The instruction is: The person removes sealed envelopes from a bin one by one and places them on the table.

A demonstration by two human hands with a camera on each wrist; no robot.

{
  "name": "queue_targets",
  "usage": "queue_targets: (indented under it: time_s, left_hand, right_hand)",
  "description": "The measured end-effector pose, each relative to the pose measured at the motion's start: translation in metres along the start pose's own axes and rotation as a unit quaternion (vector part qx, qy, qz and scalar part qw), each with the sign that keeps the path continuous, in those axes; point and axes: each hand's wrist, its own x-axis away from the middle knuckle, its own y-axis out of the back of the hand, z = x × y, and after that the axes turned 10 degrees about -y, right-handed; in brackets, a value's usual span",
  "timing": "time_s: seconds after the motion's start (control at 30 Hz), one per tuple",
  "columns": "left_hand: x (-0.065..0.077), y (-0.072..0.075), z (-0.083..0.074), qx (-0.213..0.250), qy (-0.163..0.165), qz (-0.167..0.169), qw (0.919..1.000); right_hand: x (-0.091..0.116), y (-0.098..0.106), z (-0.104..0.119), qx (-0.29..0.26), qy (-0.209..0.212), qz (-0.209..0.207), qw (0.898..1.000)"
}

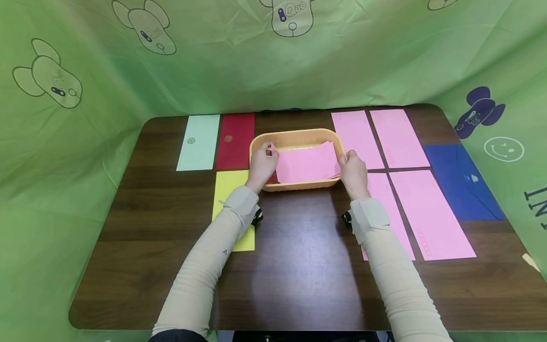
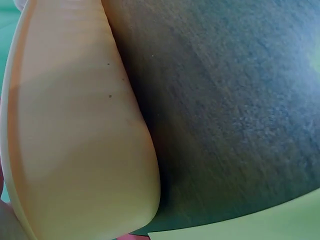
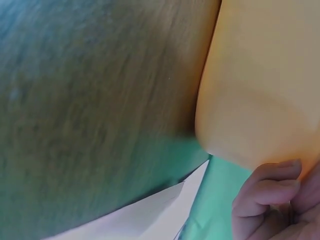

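A shallow peach-orange plastic basket point(image 1: 299, 186) is in the middle of the head view, near the far side of the table. My left hand point(image 1: 262, 166) grips its left end, fingertips beside the corner of the pink envelopes point(image 1: 305, 163) lying inside. At the opposite end, my right hand point(image 1: 353, 173) holds the rim; curled fingers point(image 3: 267, 195) show against the basket wall in the right wrist view. A bit of dark red shows under the pink envelopes. In the left wrist view the basket's side point(image 2: 80, 125) hides most of the left hand.
Left of the basket lie a pale mint envelope point(image 1: 198, 142), a red one point(image 1: 235, 141) and a yellow one point(image 1: 226, 190). Several pink envelopes point(image 1: 431, 213) lie in two rows on the right, beside a blue envelope point(image 1: 463, 183). Green cloth point(image 1: 239, 71) hangs around the dark wooden table point(image 1: 162, 266).
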Motion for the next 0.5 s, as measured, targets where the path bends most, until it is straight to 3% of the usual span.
queue_targets:
  time_s: [0.23,0.5]
  left_hand:
    - [0.002,0.004,-0.001,0.031,0.007,0.003,0.9995]
    - [-0.001,0.015,-0.004,0.000,0.024,-0.004,0.9997]
  right_hand:
    - [0.002,-0.001,0.002,0.003,0.001,0.001,1.000]
    - [0.001,-0.002,0.001,0.004,-0.009,0.005,1.000]
